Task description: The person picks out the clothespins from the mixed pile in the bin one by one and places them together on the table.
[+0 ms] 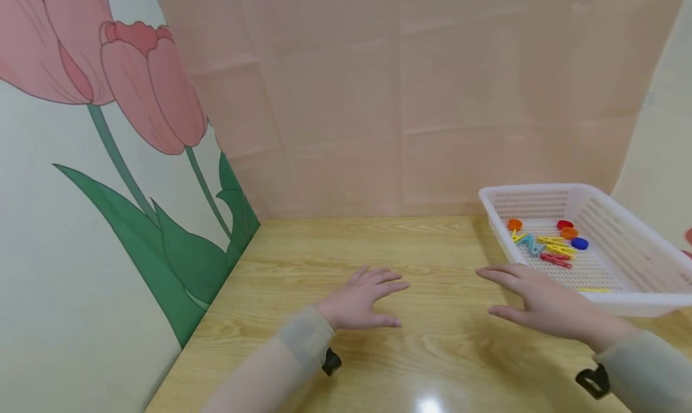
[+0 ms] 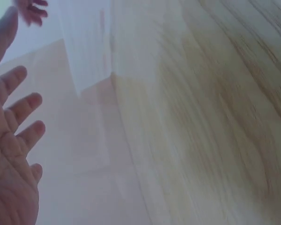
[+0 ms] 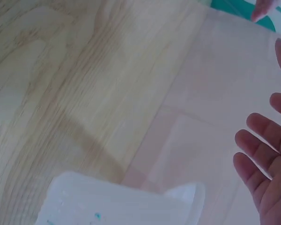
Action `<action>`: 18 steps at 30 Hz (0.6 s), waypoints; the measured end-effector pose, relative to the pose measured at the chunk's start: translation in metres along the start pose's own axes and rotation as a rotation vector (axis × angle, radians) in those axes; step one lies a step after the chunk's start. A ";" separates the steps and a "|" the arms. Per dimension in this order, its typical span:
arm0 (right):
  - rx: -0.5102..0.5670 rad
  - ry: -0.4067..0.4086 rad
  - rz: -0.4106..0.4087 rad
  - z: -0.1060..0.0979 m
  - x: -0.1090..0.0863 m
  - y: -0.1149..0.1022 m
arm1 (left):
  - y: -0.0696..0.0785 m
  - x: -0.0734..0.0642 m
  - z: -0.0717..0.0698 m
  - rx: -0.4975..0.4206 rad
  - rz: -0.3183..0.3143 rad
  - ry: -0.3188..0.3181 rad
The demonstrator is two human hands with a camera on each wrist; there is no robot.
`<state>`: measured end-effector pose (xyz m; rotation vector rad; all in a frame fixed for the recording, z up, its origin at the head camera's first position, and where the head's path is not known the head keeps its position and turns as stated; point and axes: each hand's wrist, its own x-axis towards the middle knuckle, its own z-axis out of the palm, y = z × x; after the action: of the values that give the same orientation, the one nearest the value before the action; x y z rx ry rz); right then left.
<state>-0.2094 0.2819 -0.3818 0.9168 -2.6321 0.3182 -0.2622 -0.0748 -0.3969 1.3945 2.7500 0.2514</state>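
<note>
Over the middle of the wooden table (image 1: pixel 281 251) my left hand (image 1: pixel 361 299) hovers with fingers spread and nothing in it. My right hand (image 1: pixel 551 302), also holding nothing, is raised just left of and in front of a white plastic basket (image 1: pixel 638 221). Inside the basket lie yellow clothespins (image 1: pixel 557 245), a red clothespin (image 1: pixel 555 259), light blue clothespins (image 1: pixel 531 245) and several bottle caps: orange (image 1: pixel 515 224), red (image 1: pixel 564 224) and blue (image 1: pixel 579 244). Both wrist views show the palms with fingers apart, the left hand (image 2: pixel 11 140) and the right hand (image 3: pixel 271 159).
A pinkish-beige covering (image 1: pixel 351 101) hangs behind the table's far edge. At left stands a wall painted with tulips (image 1: pixel 151 89). The basket occupies the table's right side, its near corner reaching toward the right forearm. A dark wrist strap (image 1: pixel 331 362) shows under the left sleeve.
</note>
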 end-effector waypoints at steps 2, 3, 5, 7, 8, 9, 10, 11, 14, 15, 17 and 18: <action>-0.035 0.046 -0.002 -0.004 -0.005 0.005 | 0.006 0.009 0.003 -0.016 0.004 0.019; -0.052 0.069 -0.005 -0.006 -0.007 0.008 | 0.009 0.013 0.005 -0.027 0.004 0.025; -0.075 0.114 -0.009 -0.010 -0.013 0.016 | 0.017 0.022 0.007 -0.037 0.006 0.037; -0.097 0.143 0.003 -0.014 -0.020 0.024 | 0.024 0.031 0.009 -0.035 0.004 0.046; -0.110 0.152 0.019 -0.016 -0.024 0.029 | 0.028 0.035 0.011 -0.033 0.004 0.051; -0.118 0.165 0.029 -0.017 -0.027 0.034 | 0.031 0.039 0.012 -0.030 0.001 0.053; -0.121 0.180 0.040 -0.018 -0.030 0.040 | 0.035 0.044 0.013 -0.022 0.000 0.056; -0.118 0.189 0.058 -0.018 -0.034 0.045 | 0.038 0.048 0.013 -0.016 -0.004 0.058; -0.104 0.245 0.083 -0.018 -0.044 0.062 | 0.048 0.060 0.014 0.020 -0.009 0.059; -0.101 0.263 0.088 -0.019 -0.047 0.067 | 0.051 0.064 0.014 0.030 -0.012 0.054; -0.106 0.283 0.109 -0.020 -0.055 0.078 | 0.058 0.073 0.014 0.054 -0.013 0.049; -0.123 0.295 0.112 -0.021 -0.058 0.084 | 0.062 0.077 0.014 0.068 -0.014 0.044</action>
<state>-0.2149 0.3855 -0.3935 0.6310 -2.4037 0.2904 -0.2569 0.0254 -0.3979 1.4010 2.8284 0.1924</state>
